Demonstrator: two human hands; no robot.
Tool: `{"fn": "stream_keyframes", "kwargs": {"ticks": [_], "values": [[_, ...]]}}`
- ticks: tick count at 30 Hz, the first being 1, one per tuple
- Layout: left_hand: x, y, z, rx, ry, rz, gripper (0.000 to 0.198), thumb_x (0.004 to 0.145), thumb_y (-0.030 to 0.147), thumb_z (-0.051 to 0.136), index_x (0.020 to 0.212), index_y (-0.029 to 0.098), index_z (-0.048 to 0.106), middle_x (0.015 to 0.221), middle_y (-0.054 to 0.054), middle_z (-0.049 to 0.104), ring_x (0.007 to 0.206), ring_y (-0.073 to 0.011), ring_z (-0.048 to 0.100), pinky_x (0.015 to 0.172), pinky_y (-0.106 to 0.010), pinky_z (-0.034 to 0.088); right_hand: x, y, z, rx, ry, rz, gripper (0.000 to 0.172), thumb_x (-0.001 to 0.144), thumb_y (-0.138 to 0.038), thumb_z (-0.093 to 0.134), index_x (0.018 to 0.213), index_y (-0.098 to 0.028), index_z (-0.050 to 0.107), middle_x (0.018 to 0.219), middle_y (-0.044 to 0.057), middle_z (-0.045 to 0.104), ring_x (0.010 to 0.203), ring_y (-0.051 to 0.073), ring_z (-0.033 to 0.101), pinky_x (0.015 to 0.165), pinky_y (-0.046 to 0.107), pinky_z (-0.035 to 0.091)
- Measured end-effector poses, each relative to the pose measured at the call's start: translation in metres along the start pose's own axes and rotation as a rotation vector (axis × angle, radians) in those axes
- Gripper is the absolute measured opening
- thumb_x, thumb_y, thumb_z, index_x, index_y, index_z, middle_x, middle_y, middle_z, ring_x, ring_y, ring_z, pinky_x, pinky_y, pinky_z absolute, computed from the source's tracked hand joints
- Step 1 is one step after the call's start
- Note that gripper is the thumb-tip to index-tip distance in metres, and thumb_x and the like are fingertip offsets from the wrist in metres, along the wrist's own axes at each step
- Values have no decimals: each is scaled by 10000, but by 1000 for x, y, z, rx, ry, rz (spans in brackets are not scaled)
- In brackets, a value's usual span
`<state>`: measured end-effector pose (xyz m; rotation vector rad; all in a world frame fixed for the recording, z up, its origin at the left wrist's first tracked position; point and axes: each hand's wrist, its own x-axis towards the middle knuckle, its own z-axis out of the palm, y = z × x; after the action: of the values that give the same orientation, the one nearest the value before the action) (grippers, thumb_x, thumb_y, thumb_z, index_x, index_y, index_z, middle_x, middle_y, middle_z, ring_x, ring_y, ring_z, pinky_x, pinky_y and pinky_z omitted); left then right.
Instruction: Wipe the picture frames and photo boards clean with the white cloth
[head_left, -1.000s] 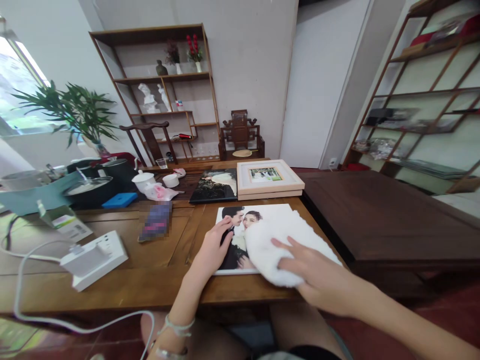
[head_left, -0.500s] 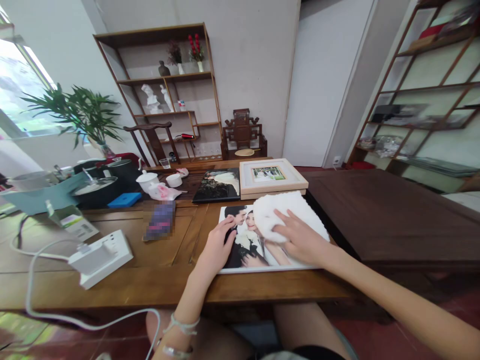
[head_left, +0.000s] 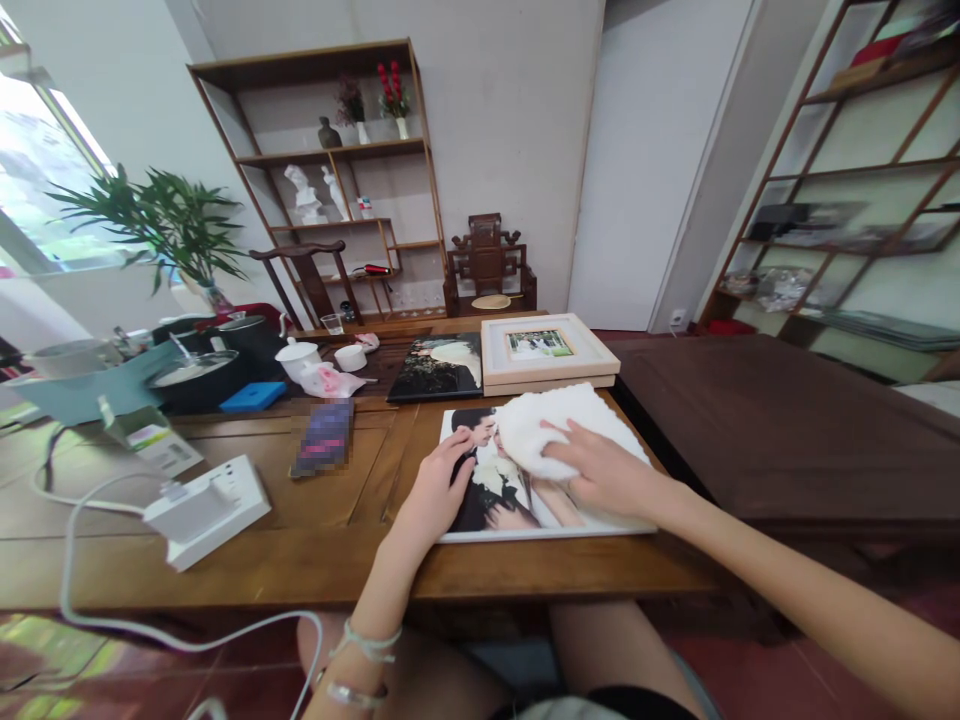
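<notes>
A photo print panel (head_left: 501, 482) showing a couple lies flat on the wooden table in front of me. My left hand (head_left: 437, 487) rests on its left edge, fingers stretched out and slightly apart. A fluffy white cloth (head_left: 555, 420) covers the upper right part of the picture. My right hand (head_left: 604, 468) grips and presses this cloth against the surface, its fingers partly sunk in the pile. Part of the picture beneath the cloth and hand is hidden.
Behind the panel lie a dark photo panel (head_left: 439, 372) and a pale wooden picture frame (head_left: 592, 355). Leftward are a white power strip (head_left: 217, 515) with its cable, a blurred-out item (head_left: 322, 438), a blue box (head_left: 253, 397), a white teapot (head_left: 295, 358) and pots. A brown table (head_left: 787, 430) stands right.
The cloth has slid a little left under my right hand, covering more of the right-hand face in the picture. My left hand stays at the panel's left edge.
</notes>
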<state>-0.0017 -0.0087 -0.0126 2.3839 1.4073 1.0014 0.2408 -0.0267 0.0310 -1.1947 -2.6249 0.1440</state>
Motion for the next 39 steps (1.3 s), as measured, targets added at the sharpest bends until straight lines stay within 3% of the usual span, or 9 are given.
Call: {"fn": "stream_keyframes", "kwargs": {"ticks": [3, 6, 11, 17, 20, 25, 30, 34, 39], "values": [[0, -1, 0, -2, -1, 1, 277, 843, 201, 453, 1060, 150, 617, 1228, -127, 573, 1172, -220, 510, 1006, -404, 387, 23, 22, 3, -54, 43, 25, 496, 635, -10, 368, 1062, -145, 581, 1188, 114, 575, 1226, 277, 382, 977, 475, 320], [0, 0, 0, -5, 4, 0, 274, 844, 203, 452, 1057, 153, 618, 1227, -123, 574, 1168, -222, 514, 1002, -407, 391, 30, 21, 6, -79, 57, 47, 457, 656, -15, 371, 1032, -143, 597, 1157, 124, 592, 1249, 289, 351, 981, 492, 297], [0, 0, 1, -10, 15, 1, 282, 845, 195, 446, 1067, 152, 614, 1226, -127, 574, 1166, -229, 515, 1002, -415, 391, -2, -29, 12, -71, -2, -27, 462, 616, -33, 430, 1035, -117, 604, 1280, 168, 500, 1291, 341, 266, 1015, 552, 209], [0, 1, 1, -15, -8, -25, 303, 851, 198, 435, 1104, 146, 592, 1239, -121, 565, 1175, -216, 506, 1007, -398, 388, -49, -76, 9, 73, -157, -220, 432, 571, -53, 436, 948, -159, 619, 1388, 107, 395, 1339, 303, 148, 1066, 538, 87], [0, 0, 1, -13, -14, -31, 307, 853, 195, 427, 1111, 161, 589, 1248, -111, 560, 1179, -211, 502, 1008, -398, 388, -44, -68, 4, 124, -128, -174, 448, 550, -38, 419, 927, -173, 619, 1339, 103, 460, 1322, 240, 237, 1080, 454, 141], [0, 1, 0, -17, -18, -7, 302, 852, 184, 427, 1096, 149, 602, 1244, -121, 562, 1183, -213, 498, 1015, -401, 379, 0, -26, 1, 61, -50, -65, 515, 582, -22, 396, 1034, -170, 593, 1191, 119, 568, 1208, 260, 405, 986, 425, 307], [0, 3, -1, -25, -9, -15, 290, 857, 197, 431, 1084, 151, 605, 1241, -121, 564, 1183, -212, 498, 1011, -402, 383, 45, 7, 6, 20, -2, -22, 378, 680, -61, 417, 991, -168, 605, 1049, 104, 623, 960, 281, 535, 824, 405, 398], [-1, 3, 0, -28, -11, -17, 287, 857, 193, 433, 1083, 141, 603, 1244, -127, 560, 1192, -212, 490, 1018, -398, 374, 56, 8, 7, 1, 4, -59, 374, 693, -37, 404, 985, -148, 609, 1048, 118, 630, 1070, 309, 493, 897, 451, 348], [0, 2, 0, -29, -16, -19, 302, 857, 191, 432, 1106, 130, 591, 1250, -130, 554, 1195, -207, 487, 1031, -382, 361, 31, -20, 8, -28, -58, -99, 511, 624, 14, 402, 1079, -127, 588, 1241, 163, 530, 1277, 319, 297, 992, 516, 260]]}}
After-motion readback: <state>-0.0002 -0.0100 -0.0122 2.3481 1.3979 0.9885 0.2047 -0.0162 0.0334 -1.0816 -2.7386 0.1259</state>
